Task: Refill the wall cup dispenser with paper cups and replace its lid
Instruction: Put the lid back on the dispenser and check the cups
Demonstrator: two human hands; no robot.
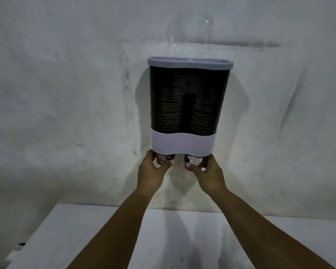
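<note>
The wall cup dispenser (182, 140) hangs on the wall, a dark see-through body with a pale band at the bottom. Two stacks of paper cups (169, 107) fill both of its tubes. The grey lid (190, 63) sits on top of it. Below the band two printed cups stick out. My left hand (153, 167) wraps around the left bottom cup (164, 157). My right hand (206, 171) wraps around the right bottom cup (194, 159), which carries printed words.
A white table (113, 237) stands below the dispenser against the rough white wall (66, 94). Clear tape or plastic film (209, 32) clings to the wall above the lid.
</note>
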